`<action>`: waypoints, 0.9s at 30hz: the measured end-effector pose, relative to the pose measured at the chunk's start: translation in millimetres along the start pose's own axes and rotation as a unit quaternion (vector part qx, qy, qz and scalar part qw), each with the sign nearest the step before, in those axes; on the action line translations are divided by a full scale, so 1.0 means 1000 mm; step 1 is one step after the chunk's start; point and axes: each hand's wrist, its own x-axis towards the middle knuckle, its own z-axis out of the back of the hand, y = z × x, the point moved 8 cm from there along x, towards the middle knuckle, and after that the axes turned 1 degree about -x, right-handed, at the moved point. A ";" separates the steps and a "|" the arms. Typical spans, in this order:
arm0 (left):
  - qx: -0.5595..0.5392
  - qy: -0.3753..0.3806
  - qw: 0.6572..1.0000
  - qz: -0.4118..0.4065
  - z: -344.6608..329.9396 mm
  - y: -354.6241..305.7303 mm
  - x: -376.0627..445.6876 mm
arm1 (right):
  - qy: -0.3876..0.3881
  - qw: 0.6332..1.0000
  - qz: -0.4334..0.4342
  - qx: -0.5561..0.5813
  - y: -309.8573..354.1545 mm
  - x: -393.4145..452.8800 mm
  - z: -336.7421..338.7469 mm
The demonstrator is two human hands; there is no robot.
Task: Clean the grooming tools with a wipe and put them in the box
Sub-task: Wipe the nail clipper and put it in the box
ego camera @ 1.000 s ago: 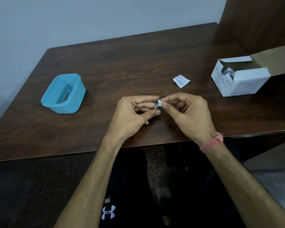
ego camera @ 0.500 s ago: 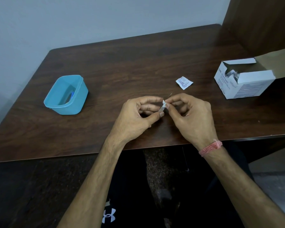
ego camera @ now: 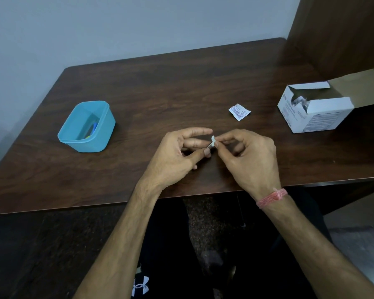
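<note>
— Anything moved since the earlier frames?

— Barely. Both hands have stayed together at the centre of the frame, working the same small piece between the fingertips.

— What is each hand doing?

— Left hand (ego camera: 177, 156) pinches a thin metal grooming tool (ego camera: 209, 145) between thumb and fingers; only a short sliver of it shows. Right hand (ego camera: 249, 157) pinches a small white wipe (ego camera: 213, 139) against the tool's end, with a red thread band (ego camera: 272, 197) on that wrist.

— And the box?

— A blue plastic box (ego camera: 87, 126) sits at the left of the frame on the dark wooden bench (ego camera: 160, 83), well apart from the hands, with something blue and yellow inside; what exactly, I cannot tell.

— Anything else on the bench?

— A torn white sachet (ego camera: 239, 112) lies above the hands, and an open white carton (ego camera: 315, 108) stands at the right edge.
</note>
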 end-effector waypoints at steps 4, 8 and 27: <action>-0.001 0.033 0.999 -0.011 -0.002 -0.001 -0.001 | 0.022 0.999 0.031 -0.006 0.007 -0.002 -0.005; -0.009 0.030 0.999 -0.008 -0.001 0.000 0.000 | 0.033 0.998 0.054 -0.006 0.012 -0.004 -0.007; -0.034 -0.005 0.999 0.008 0.001 0.003 0.001 | -0.037 0.998 0.042 -0.016 0.008 -0.010 0.003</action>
